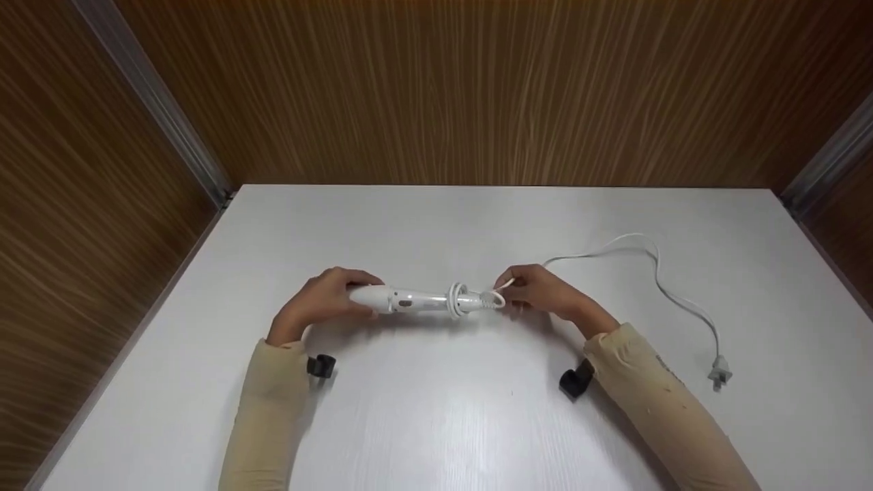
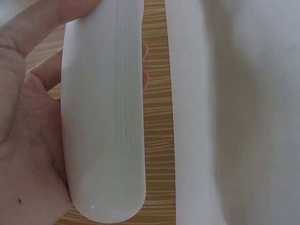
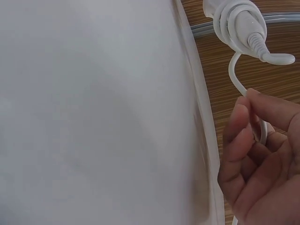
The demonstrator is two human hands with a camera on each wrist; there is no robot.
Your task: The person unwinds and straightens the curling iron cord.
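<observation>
Both hands grip: left the sideways-lying appliance, right pinching its cord.

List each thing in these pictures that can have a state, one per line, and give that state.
Appliance: white wand-shaped body, lying sideways, held just above the table.
Cord: partly wound in loops round the appliance's end, the rest trailing loose on the table.
Plug: unplugged, lying on the table.
Left hand: grips the appliance's rounded end.
Right hand: pinches the cord near the loops.
</observation>
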